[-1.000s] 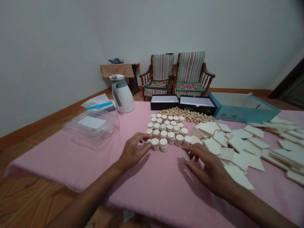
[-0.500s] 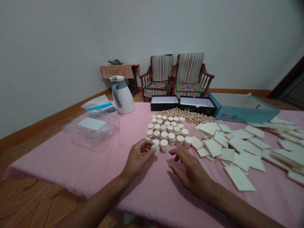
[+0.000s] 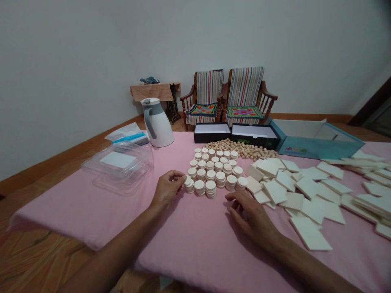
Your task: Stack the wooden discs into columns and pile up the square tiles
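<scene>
My left hand [image 3: 167, 188] pinches the edge of a pale round wooden disc [image 3: 187, 180] at the top of a slightly uneven stack, at the front left of the group. Beside that stack stand two more front stacks of discs, a low one [image 3: 199, 187] and a taller one [image 3: 210, 189]. Several rows of similar stacks [image 3: 220, 178] rise behind them. My right hand [image 3: 252, 215] hovers low over the pink cloth, fingers loosely bent and apart, holding nothing. It is nearest to the stacks at the front right.
Wooden beads [image 3: 241, 149] lie in a heap behind the stacks. Loose square wooden pieces [image 3: 305, 187] spread to the right. Farther back are two black boxes [image 3: 213, 138] and a blue box [image 3: 317, 147]. A white jug [image 3: 161, 128] and clear plastic container [image 3: 140, 165] stand left.
My left hand has moved left with the disc, from the front middle stacks to the front left stack. My right hand has shifted slightly right, away from the stacks.
</scene>
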Demonstrator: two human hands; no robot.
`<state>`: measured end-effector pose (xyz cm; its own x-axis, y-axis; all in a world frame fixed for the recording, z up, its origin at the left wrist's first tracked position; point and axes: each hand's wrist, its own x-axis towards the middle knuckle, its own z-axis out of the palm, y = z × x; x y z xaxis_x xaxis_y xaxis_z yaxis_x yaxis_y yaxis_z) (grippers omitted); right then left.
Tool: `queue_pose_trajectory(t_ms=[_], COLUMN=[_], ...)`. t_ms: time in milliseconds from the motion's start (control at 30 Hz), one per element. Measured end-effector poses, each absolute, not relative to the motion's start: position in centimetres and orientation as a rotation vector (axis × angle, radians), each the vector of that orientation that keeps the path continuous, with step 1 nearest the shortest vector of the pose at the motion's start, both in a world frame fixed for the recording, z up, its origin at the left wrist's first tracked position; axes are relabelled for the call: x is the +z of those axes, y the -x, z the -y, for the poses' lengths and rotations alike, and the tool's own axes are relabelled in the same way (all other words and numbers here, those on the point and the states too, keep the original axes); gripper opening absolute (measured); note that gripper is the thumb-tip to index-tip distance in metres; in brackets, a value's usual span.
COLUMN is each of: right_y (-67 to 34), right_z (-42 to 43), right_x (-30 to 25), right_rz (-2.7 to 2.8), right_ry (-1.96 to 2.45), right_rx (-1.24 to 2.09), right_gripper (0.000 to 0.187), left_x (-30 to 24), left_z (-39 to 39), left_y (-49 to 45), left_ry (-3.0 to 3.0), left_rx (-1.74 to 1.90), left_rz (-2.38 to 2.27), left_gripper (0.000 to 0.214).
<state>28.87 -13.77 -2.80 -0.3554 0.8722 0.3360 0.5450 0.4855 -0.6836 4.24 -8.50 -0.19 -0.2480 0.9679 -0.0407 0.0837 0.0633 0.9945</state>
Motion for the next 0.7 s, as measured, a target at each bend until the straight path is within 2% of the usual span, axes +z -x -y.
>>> queue_pose_trajectory(t_ms=[367,700], right_y=[-29.1,-29.4], right_z=[13.8,13.8], right_x=[-3.0,-3.0], right_rz=[2.024,2.048], right_ry=[1.164,1.156], right_rx=[0.645,0.684], right_gripper=[0.017,0.013], left_x=[-1.0,-0.7], left_z=[8.6,10.1], left_y=[-4.5,-4.0], left_ry=[-1.204,-1.825], left_rx=[1.342,1.216], left_rz=[-1.532,-1.859], left_gripper=[0.027,0.019])
